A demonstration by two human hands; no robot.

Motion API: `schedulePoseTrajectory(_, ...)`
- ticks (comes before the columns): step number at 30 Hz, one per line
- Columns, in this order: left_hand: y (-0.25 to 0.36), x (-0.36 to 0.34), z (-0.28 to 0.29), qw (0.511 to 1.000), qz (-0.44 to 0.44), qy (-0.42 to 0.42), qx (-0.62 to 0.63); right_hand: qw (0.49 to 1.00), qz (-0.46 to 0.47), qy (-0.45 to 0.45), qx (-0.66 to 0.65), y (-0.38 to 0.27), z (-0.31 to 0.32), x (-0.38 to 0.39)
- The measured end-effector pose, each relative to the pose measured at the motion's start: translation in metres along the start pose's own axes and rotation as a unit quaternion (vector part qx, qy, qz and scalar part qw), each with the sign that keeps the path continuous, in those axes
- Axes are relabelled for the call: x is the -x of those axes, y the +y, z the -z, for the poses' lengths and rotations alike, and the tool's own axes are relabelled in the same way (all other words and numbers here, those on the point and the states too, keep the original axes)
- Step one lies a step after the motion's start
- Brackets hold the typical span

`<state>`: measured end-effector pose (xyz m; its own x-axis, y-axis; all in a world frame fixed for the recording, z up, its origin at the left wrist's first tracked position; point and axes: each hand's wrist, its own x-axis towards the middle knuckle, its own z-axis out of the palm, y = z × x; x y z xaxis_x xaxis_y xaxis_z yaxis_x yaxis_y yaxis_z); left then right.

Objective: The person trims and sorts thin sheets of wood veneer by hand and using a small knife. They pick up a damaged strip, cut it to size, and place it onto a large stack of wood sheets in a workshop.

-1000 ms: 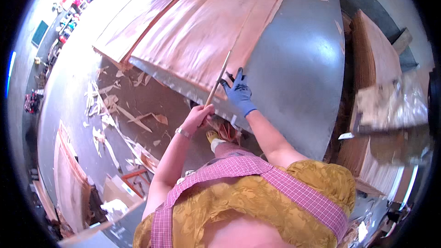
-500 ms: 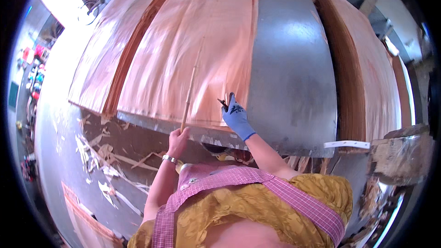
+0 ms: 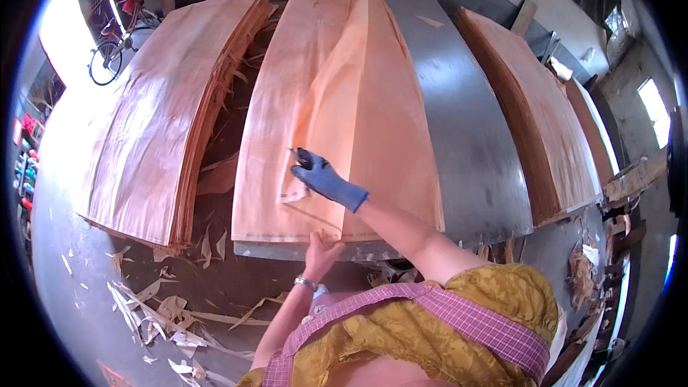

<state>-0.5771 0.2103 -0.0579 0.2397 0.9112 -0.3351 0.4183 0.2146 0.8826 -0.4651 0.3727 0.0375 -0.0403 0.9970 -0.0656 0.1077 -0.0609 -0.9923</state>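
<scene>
A long pinkish veneer sheet [image 3: 405, 165] lies on a stack on the grey metal table [image 3: 487, 172], a fold [image 3: 333, 136] running diagonally along it. My right hand [image 3: 319, 175], in a blue glove, is closed round a small dark tool [image 3: 304, 160] over the folded flap at the middle of the sheet. My left hand [image 3: 322, 251], bare, is closed at the sheet's near edge; what it grips is unclear. A thin stick-like strip [image 3: 308, 216] slants from near those fingers under or along the flap, partly hidden.
Other veneer stacks stand left [image 3: 143, 136] and right [image 3: 530, 107]. Veneer scraps [image 3: 179, 315] litter the grey floor below. A bicycle [image 3: 107, 57] stands at back left; timber pieces [image 3: 631, 175] jut out at right.
The view has swung rightward and levelled over the sheets. My right hand has moved leftward across the sheet, now creased into a diagonal fold. The upright stick is largely out of sight.
</scene>
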Motion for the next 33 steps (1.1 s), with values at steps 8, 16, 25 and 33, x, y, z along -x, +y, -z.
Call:
schedulePoseTrajectory(8,-0.008,-0.006,-0.002,0.918,0.061,0.062,0.387,0.994,0.032,-0.103,-0.032,-0.05,-0.125,-0.039)
schedulePoseTrajectory(16,0.043,0.006,0.012,0.79,0.191,0.011,0.583,0.996,0.023,0.085,0.032,-0.023,-0.029,0.051)
schedulePoseTrajectory(25,0.156,0.03,0.033,0.824,0.199,-0.066,0.526,0.951,-0.281,0.097,-0.085,-0.059,0.051,0.154)
schedulePoseTrajectory(33,0.176,0.053,-0.056,0.819,0.055,-0.28,0.498,0.968,-0.099,0.215,-0.081,-0.098,0.312,0.216)
